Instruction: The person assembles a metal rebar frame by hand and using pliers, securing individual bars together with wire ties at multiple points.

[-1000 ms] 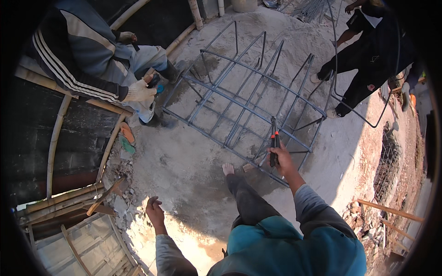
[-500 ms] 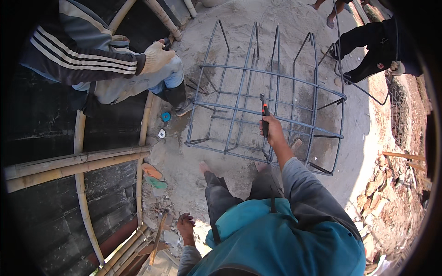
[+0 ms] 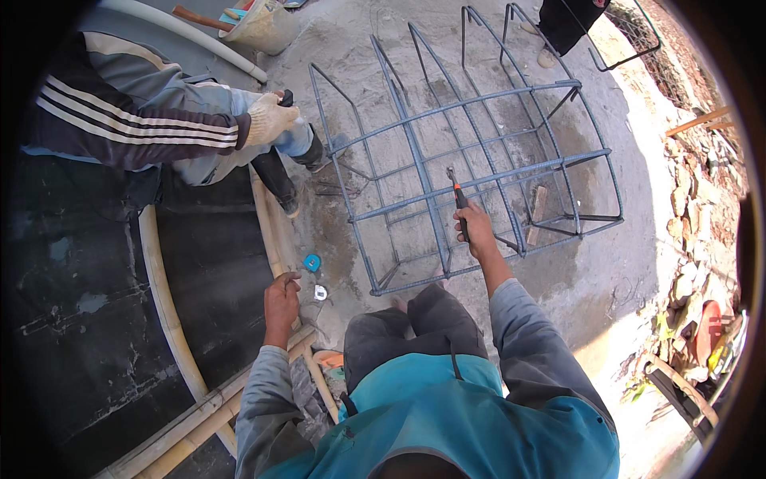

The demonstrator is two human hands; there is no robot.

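My right hand (image 3: 476, 229) is wrapped round the black and orange handles of a pair of pincers (image 3: 459, 203), whose metal head points away from me. Below and around the tool stands a rebar cage (image 3: 471, 184) of bent steel stirrups and long bars. My left hand (image 3: 281, 310) hangs out to the left, bare, its fingers loosely bent and apart. Close to it on the ground lie a blue tape measure (image 3: 312, 263) and a small white rounded object (image 3: 320, 293) whose kind I cannot make out.
At left sits a co-worker with a striped sleeve (image 3: 144, 120) and a gloved hand (image 3: 270, 118). Another person's dark trouser leg (image 3: 566, 24) is beyond the cage, beside a bent bar (image 3: 630, 57). Bamboo poles (image 3: 171, 311) frame dark panels. A bucket (image 3: 263, 28) stands far left; rubble (image 3: 690, 207) lines the right.
My view has shifted and turned, so the cage appears tilted. My left hand has risen forward, near the tape measure. The pincers stay in my right hand.
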